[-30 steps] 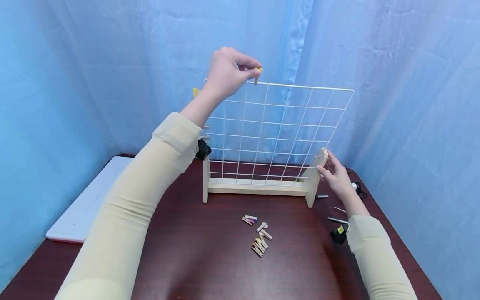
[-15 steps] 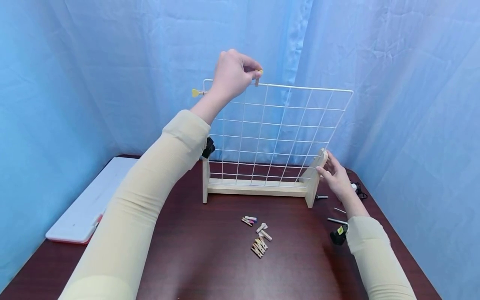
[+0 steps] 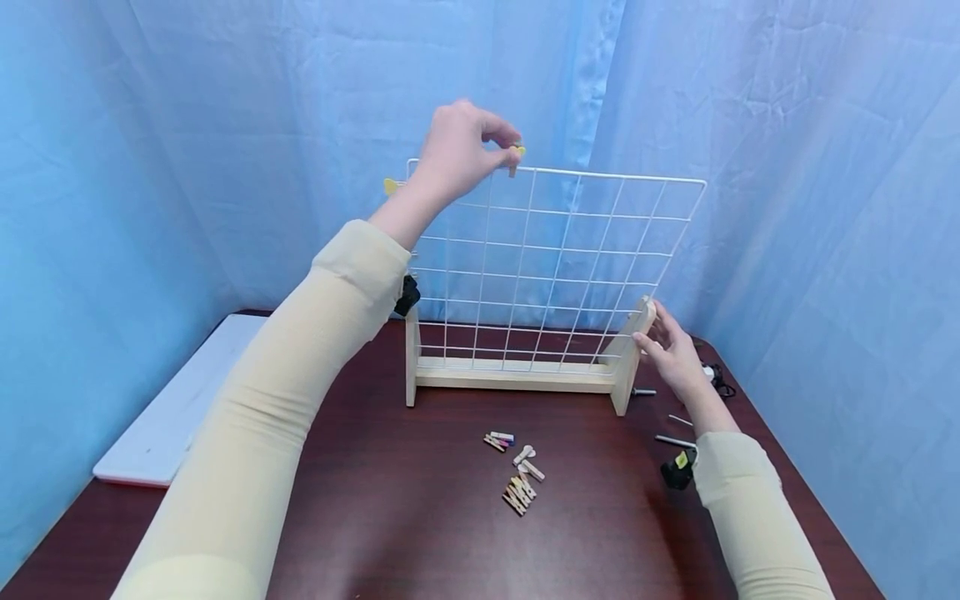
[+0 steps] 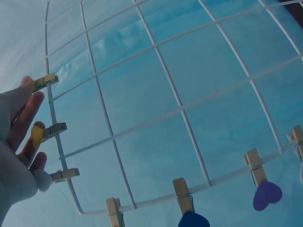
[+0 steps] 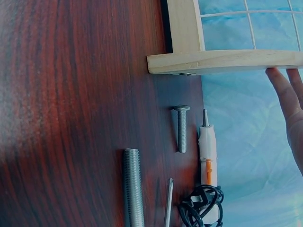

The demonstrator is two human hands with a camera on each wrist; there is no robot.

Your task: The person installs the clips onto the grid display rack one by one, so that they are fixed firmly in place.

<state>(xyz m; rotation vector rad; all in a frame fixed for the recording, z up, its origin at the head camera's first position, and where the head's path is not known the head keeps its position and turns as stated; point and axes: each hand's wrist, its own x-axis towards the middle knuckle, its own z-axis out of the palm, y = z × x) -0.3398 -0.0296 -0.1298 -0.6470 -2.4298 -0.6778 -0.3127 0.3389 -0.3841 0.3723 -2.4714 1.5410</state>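
Observation:
My left hand point(image 3: 459, 154) pinches a small wooden clothespin point(image 3: 513, 172) with a yellow top at the upper wire of the white wire grid point(image 3: 596, 173). In the left wrist view, the pinched clothespin point(image 4: 45, 82) straddles the edge wire between thumb and finger. Beside it, along the same wire, sit a clothespin with a yellow ornament point(image 4: 37, 135) and one with a white ornament point(image 4: 43, 180). My right hand point(image 3: 678, 358) holds the right side panel point(image 3: 632, 367) of the wooden stand, thumb in front and fingers behind.
Several loose clothespins point(image 3: 519, 493) lie on the dark table point(image 3: 442, 533). More are clipped on the grid, one bearing a purple heart point(image 4: 267, 195). A bolt point(image 5: 182, 130), a threaded rod point(image 5: 134, 189) and a corded white tool point(image 5: 207, 146) lie at right; a white case point(image 3: 168, 408) at left.
My left hand has lowered slightly, bringing the clothespin down over the top wire; its forearm swung a little right, then back left. The right hand has stayed on the stand.

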